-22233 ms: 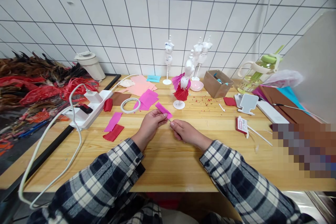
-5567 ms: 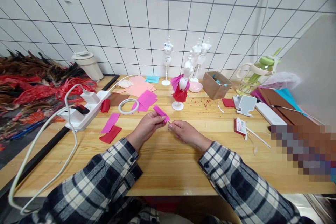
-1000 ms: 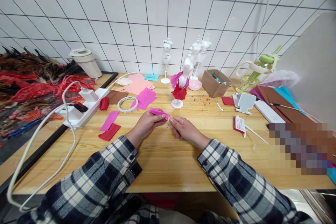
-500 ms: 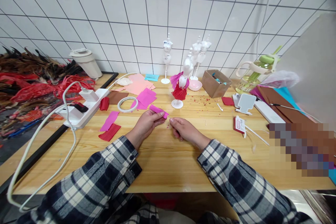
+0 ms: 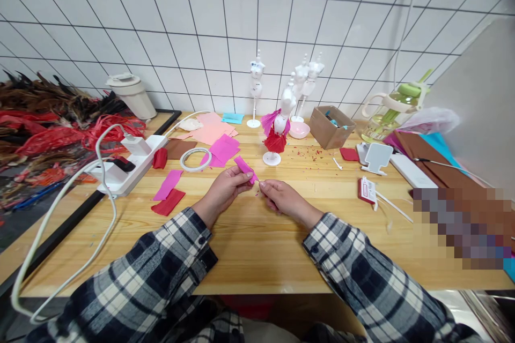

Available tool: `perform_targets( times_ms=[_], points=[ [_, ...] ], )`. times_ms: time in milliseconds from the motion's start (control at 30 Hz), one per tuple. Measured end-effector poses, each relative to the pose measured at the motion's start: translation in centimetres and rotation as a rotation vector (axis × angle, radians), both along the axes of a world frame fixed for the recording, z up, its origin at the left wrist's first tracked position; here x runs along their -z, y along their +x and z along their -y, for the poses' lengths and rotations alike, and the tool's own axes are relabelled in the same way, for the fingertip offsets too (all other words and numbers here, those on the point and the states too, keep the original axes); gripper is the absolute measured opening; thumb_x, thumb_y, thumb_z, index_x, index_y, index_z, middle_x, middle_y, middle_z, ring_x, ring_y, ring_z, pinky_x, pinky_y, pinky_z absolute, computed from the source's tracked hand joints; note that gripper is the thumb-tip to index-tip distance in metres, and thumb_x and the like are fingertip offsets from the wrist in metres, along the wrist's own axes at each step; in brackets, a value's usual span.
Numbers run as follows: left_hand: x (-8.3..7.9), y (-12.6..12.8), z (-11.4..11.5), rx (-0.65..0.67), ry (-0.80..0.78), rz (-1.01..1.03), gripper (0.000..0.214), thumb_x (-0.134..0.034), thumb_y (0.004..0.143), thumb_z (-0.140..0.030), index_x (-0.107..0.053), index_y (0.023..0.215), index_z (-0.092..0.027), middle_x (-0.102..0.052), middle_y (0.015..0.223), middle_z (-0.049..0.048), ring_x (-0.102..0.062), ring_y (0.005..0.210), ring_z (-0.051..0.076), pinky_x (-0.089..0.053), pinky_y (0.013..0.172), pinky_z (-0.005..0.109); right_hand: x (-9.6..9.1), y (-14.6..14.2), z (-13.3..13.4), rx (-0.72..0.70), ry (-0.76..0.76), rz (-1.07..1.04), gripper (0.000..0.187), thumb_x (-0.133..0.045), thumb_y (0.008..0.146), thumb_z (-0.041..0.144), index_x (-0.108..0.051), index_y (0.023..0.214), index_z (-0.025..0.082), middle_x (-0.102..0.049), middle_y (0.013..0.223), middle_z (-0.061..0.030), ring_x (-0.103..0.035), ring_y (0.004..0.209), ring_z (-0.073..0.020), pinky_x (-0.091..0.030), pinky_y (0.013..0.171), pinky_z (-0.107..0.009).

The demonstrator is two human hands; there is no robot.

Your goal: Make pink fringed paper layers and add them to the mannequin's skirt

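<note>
My left hand [image 5: 225, 191] pinches a narrow strip of magenta crepe paper [image 5: 243, 166] between thumb and fingers, its far end tilted up to the left. Just right of the strip's lower end, my right hand [image 5: 285, 196] is closed with thumb and forefinger together. Something thin and pale seems to run between its fingertips and the paper, too small to name. Beyond the hands stands a small white dress form [image 5: 288, 101] wearing a red and magenta fringed paper skirt [image 5: 276, 142]. Left of my left hand lie a magenta piece [image 5: 168, 185] and a red piece [image 5: 169, 202] of crepe paper.
A roll of tape [image 5: 196, 160] lies by magenta sheets [image 5: 221, 150]. A power strip [image 5: 134, 166] with looping cables stands left. Behind are more dress forms [image 5: 256, 88], a pink bowl [image 5: 299, 129] and a cardboard box [image 5: 328, 131]. A green-lidded bottle [image 5: 394, 112] stands right.
The magenta strip's far end has swung upward and right, so the strip slants more steeply. Both hands stay in almost the same place.
</note>
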State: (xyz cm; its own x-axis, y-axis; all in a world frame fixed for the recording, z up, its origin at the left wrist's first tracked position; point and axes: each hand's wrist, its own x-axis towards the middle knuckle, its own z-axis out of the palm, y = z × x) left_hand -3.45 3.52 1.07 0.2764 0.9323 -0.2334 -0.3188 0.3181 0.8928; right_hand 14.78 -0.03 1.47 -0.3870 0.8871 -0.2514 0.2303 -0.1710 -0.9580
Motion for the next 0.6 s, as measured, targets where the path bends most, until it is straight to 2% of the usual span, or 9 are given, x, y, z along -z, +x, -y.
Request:
perform_targets(
  times_ms=[200, 600],
  points=[
    [0.42, -0.05, -0.14, 0.009, -0.003, 0.006, 0.029, -0.086, 0.062, -0.026, -0.068, 0.08, -0.014, -0.067, 0.075, 0.0012, -0.062, 0.07, 0.011, -0.051, 0.071, 0.023, 0.16, 0.03, -0.02, 0.001, 0.006, -0.021, 0.047, -0.044, 0.089, 0.064, -0.053, 0.082, 0.019, -0.041, 0.046, 0.0078, -0.034, 0.039, -0.0074, -0.027, 0.038, -0.019],
    [0.11, 0.07, -0.01, 0.011, -0.002, -0.002, 0.028, -0.086, 0.06, -0.025, -0.067, 0.077, -0.014, -0.067, 0.074, 0.0017, -0.062, 0.07, 0.011, -0.051, 0.071, 0.023, 0.05, 0.12, -0.06, -0.012, 0.021, -0.028, 0.045, -0.049, 0.088, 0.063, -0.053, 0.081, 0.019, -0.041, 0.047, 0.0081, -0.033, 0.039, -0.0067, -0.023, 0.038, -0.019]
  ],
)
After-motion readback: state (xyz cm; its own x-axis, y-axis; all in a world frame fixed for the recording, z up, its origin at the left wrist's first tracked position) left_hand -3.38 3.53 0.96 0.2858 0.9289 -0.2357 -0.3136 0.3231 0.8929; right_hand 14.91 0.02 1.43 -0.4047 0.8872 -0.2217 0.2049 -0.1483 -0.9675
